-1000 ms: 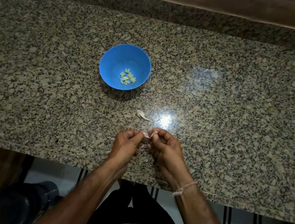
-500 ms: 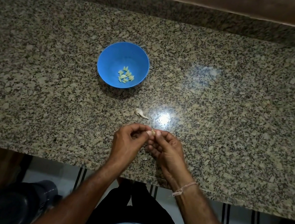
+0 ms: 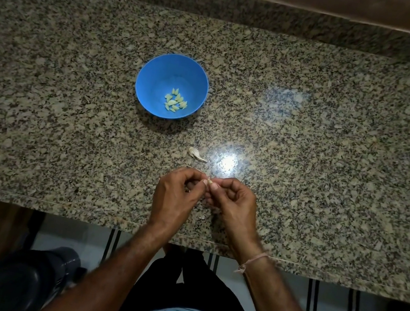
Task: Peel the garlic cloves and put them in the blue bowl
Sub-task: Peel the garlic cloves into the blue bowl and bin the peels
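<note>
We've got a little pile of peeled cloves (image 3: 175,101) in the blue bowl (image 3: 158,71), far and a bit left on the desk (image 3: 335,150). Our left hand (image 3: 174,193) and right hand (image 3: 233,203) meet by the near edge, fingers of both curled and pinching one garlic clove (image 3: 209,182) between the tips, so we reckon peeling is mid-go. One pale piece (image 3: 196,153) lies between bowl and hands. Unpeeled clove or just husk, can't tell. Looks mostly done, with this clove and maybe one more left.
</note>
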A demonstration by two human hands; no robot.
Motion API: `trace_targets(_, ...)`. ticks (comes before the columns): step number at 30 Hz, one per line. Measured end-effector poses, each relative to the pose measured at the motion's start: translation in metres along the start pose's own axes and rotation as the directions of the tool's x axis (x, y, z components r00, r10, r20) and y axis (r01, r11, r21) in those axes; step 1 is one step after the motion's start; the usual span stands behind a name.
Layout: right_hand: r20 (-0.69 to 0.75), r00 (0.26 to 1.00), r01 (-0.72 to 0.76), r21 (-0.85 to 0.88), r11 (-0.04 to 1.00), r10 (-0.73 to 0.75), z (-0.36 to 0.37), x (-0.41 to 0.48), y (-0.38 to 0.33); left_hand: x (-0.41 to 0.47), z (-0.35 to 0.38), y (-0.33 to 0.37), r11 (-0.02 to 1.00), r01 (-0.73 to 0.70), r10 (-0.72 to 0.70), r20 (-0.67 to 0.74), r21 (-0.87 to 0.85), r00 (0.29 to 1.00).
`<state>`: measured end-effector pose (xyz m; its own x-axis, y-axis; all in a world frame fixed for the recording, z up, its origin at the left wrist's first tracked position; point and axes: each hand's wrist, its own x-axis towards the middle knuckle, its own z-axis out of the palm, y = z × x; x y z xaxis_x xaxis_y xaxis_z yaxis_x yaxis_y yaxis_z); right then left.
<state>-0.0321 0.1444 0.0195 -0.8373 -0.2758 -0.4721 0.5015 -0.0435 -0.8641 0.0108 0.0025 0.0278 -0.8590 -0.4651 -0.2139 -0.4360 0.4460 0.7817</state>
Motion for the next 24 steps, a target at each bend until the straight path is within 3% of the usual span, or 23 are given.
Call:
trace_targets(7,-0.007,0.990,0.137,-0.201,0.970,-0.141,-0.0054,0.0013,0.0051,-0.0008,-0.0030,0.0006,0.989,-0.098,0.098,0.011,0.107,0.995)
trace_targets(13,0.005,0.983,0.179,-0.287,0.941,-0.186,-0.0057,0.0023,0.0056,-0.0008,-0.0047,0.0013,0.999,-0.038,0.038,0.017,0.003,0.999)
trace_targets(17,-0.013,0.985,0.166,-0.256,0.952,-0.175,-0.0056,0.0004,0.0060,-0.0018,-0.0028,-0.0004,0.999,-0.008,0.008,0.018,-0.045,1.000)
trace_targets(21,-0.059,0.982,0.162,-0.234,0.959,-0.180,-0.0044,-0.0005,0.0080,-0.0024,0.0007,0.0027,0.999,0.007,-0.007,0.005,-0.036,1.000)
trace_targets(24,-0.087,0.971,0.188,-0.309,0.932,-0.224,-0.0013,-0.0011,0.0100,-0.0030,0.0047,0.0040,0.999,0.038,-0.038,-0.018,0.006,0.999)
